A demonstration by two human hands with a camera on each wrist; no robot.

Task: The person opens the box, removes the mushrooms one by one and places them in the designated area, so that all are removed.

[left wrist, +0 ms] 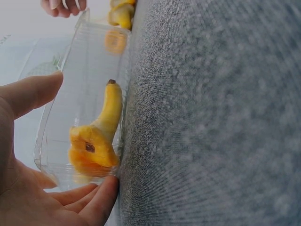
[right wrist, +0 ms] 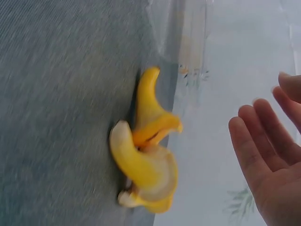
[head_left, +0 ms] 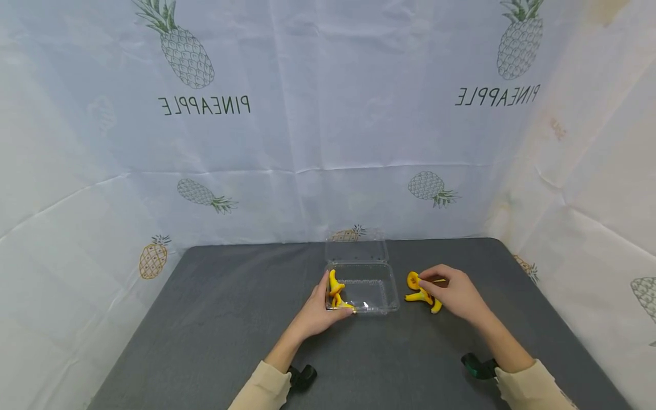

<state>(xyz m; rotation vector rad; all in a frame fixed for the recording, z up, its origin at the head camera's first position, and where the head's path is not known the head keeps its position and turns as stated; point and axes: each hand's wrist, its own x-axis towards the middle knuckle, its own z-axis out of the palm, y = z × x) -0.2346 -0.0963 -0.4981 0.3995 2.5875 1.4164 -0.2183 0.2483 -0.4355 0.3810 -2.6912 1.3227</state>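
Left grip [head_left: 316,314]: holding the clear container [head_left: 370,287] at its near left corner. My thumb lies along the near side by the rim and my fingers are set against the left end, low down by the table [head_left: 246,336]. The container sits level on the table, its clear lid [head_left: 356,249] folded back on the far side.

Contents: two yellow mushrooms at the left end, just beside my fingers. The farther one [head_left: 335,285] stands stem up in the head view; the nearer one lies on its side, and the left wrist view shows its cap [left wrist: 91,150] toward my fingers and its stem pointing to the container's right end.

Right grip [head_left: 458,291]: released, fingers loosely bent, thumb apart from the fingertips. In the right wrist view it is near the small pile of yellow mushrooms [right wrist: 150,176] but apart from it. The pile rests on the table just right of the container, its pieces touching and overlapping; I count at least three, but cannot tell the exact number.

Surroundings: cream sleeves [head_left: 263,387] on both arms, a dark device [head_left: 304,377] at each wrist. Behind the table, a pale curtain [head_left: 338,125] with pineapple prints and mirrored lettering.
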